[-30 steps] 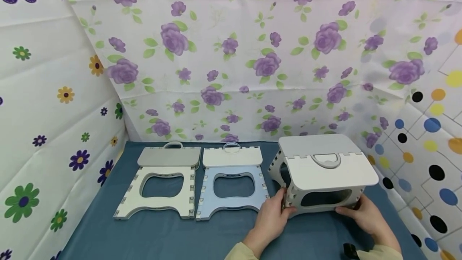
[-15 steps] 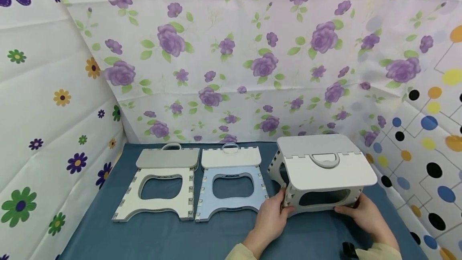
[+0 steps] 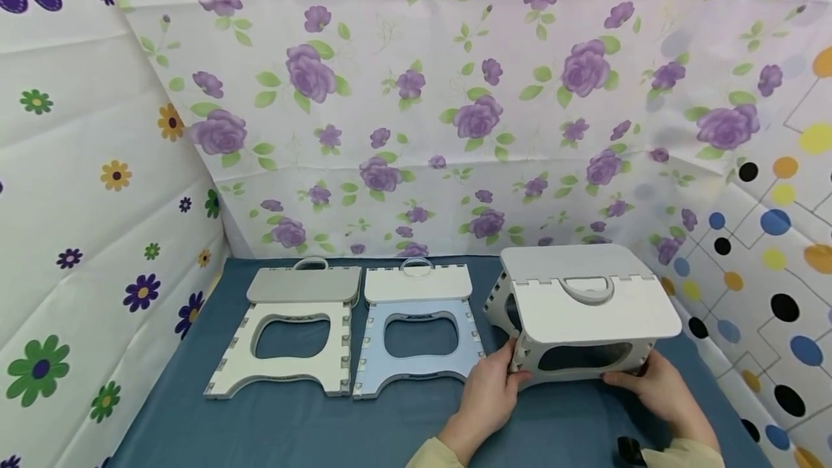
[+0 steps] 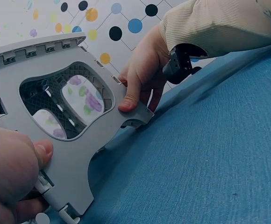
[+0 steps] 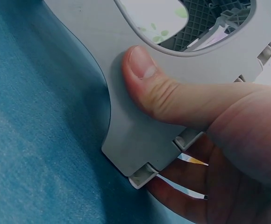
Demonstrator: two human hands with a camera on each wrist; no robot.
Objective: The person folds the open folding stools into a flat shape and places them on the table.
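An unfolded step stool (image 3: 601, 309) with a white and grey top and a curved handle stands at the right of the table. My left hand (image 3: 484, 396) grips its near left leg edge, thumb (image 4: 44, 150) on the front panel and fingers behind. At the near right leg, my right hand (image 3: 666, 388) pinches the panel's edge, its thumb (image 5: 145, 74) flat on the front and the fingers curled behind. Through the oval cutout, the ribbed inside of the stool shows in both wrist views. The far legs are mostly hidden in the head view.
Left of the stool lie two folded stools, a light blue and white one (image 3: 419, 367) and a cream and grey one (image 3: 292, 367). A blue cloth (image 3: 312, 432) covers the table. Patterned sheets (image 3: 390, 92) rise at the back and both sides.
Only a slight shift of the head view shows. Both hands keep their hold on the unfolded stool, and the folded stools lie in the same places.
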